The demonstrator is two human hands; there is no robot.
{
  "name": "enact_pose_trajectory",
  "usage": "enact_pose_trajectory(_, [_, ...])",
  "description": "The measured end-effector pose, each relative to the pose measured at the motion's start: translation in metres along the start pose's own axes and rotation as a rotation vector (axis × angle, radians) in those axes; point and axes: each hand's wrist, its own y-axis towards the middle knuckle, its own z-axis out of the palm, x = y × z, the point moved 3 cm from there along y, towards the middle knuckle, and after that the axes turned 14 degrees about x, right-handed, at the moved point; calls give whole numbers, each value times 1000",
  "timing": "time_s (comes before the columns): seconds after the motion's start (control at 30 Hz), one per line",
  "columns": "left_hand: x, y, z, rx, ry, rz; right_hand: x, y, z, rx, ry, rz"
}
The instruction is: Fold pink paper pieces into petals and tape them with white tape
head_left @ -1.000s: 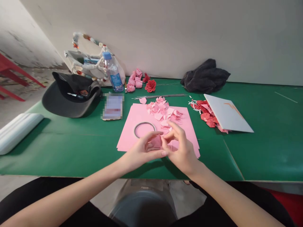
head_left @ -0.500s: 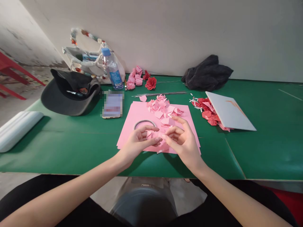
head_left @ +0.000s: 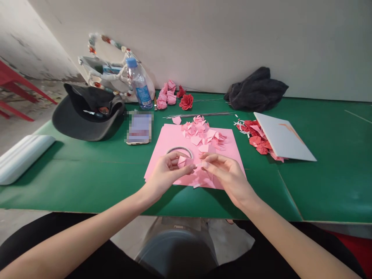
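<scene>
The folded pink paper (head_left: 181, 161) sits in the left hand (head_left: 165, 171), where we see the curled fingers holding it above the stacked pink sheets (head_left: 158, 161). Opposite, the right hand (head_left: 229, 173) brings its thumb and forefinger close together, a narrow gap from the left fingertips; a pale bit shows between the two hands, but we cannot tell what it is or whether the right fingers grip it. Just beyond the left hand we find a tape ring (head_left: 179, 147), partly hidden, lying on the sheets. Loose pink petals (head_left: 196, 130) are heaped toward their far edge, and past them thin wires (head_left: 203, 115) run sideways across the green table (head_left: 95, 176). Farther back we see pink paper flowers (head_left: 167, 95) beside a red paper flower (head_left: 186, 102). To the left lie a phone (head_left: 139, 128) and a dark cap (head_left: 87, 116) — a bottle (head_left: 142, 91) stands behind the phone. On the right, a white board (head_left: 286, 135) leans over red paper pieces (head_left: 255, 135), with a dark cloth (head_left: 255, 91) behind.
</scene>
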Motion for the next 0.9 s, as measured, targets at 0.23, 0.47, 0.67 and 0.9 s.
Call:
enact_pose_trajectory(0.23, [-1, -1, 3, -4, -7, 5, -14, 0, 0, -63, 209, 157])
enact_pose_trajectory(0.47, [1, -3, 5, 53, -4, -3, -17, 1, -2, -87, 225, 147])
enact_pose_trajectory(0.67, [0, -2, 5, 70, -11, -1, -17, 1, -4, -107, 163, 140])
enact_pose_trajectory(0.9, [-1, -2, 3, 77, -4, -12, -15, 2, -6, -120, 94, 124])
